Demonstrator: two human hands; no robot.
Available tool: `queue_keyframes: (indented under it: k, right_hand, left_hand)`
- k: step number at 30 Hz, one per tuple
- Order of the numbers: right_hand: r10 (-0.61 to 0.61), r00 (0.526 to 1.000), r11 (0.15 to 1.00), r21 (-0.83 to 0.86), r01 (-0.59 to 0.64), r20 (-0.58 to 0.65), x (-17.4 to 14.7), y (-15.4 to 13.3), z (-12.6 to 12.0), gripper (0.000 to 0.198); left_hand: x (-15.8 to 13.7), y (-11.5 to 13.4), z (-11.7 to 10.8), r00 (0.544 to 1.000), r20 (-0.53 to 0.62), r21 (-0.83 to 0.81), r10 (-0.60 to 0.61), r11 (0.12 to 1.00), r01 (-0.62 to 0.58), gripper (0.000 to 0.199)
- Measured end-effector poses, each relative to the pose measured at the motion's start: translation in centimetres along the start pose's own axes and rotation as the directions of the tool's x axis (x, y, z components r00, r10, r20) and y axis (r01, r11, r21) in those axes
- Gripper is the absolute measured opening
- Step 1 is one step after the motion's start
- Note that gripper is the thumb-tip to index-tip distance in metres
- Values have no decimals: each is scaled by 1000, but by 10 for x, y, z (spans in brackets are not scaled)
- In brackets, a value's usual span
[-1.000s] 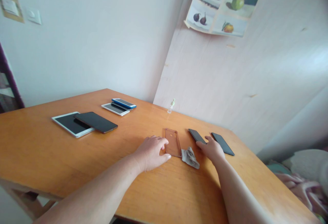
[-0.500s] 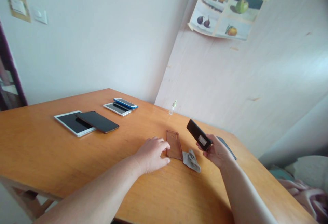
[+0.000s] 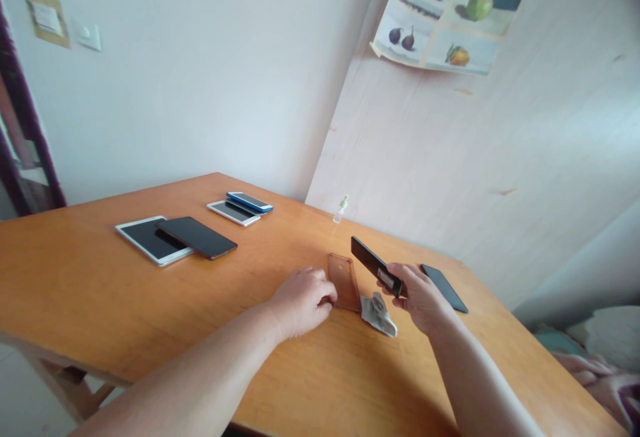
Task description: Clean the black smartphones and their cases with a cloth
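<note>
My left hand [image 3: 306,300] rests at the near left edge of a clear brownish phone case [image 3: 344,283], its thumb and fingers closed together on that edge. The case lies on the wooden table. My right hand [image 3: 417,293] holds a black smartphone [image 3: 373,262] above the table by its near end, tilted, with a small white label showing. Between the hands, a crumpled grey cloth [image 3: 379,313] lies just right of the case.
A dark flat device [image 3: 444,288] lies right of my right hand. On the left, a black tablet [image 3: 200,237] overlaps a white-framed tablet [image 3: 145,237]. Farther back, a blue phone [image 3: 250,201] rests on a white phone [image 3: 233,212]. A small spray bottle [image 3: 341,210] stands near the wall.
My left thumb and fingers have closed together at the case's edge. My right hand has moved left and turned the smartphone more edge-on. The view has shifted slightly.
</note>
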State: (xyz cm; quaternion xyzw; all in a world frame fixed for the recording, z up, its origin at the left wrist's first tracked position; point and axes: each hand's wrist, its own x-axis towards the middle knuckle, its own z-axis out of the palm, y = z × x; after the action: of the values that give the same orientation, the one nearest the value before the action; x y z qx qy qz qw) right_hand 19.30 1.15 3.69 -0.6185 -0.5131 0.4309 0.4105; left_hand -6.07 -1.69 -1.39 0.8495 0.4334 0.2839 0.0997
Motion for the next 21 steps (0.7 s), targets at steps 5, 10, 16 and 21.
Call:
queue_keyframes:
  k: [5,10,16,21]
  right_hand:
    - [-25,1000,995,-94,24,-5,-11,-7,14,40]
    - [-100,990,942,-329,63,-97,-15,-9,24,55]
    - [-234,971,599,-793,112,-40,-25,-13,41,49]
    - [-231,972,344,-932,117,37,-36,-23,57,38]
  left_hand:
    - [-1,1,2,1000,-15,16,15,1000,-14,19]
    - [-1,3,0,999,-18,35,33,999,-32,21]
    - [-2,7,-2,999,-25,7,32,999,-32,23]
    - [-2,8,-3,999,-24,28,35,999,-35,21]
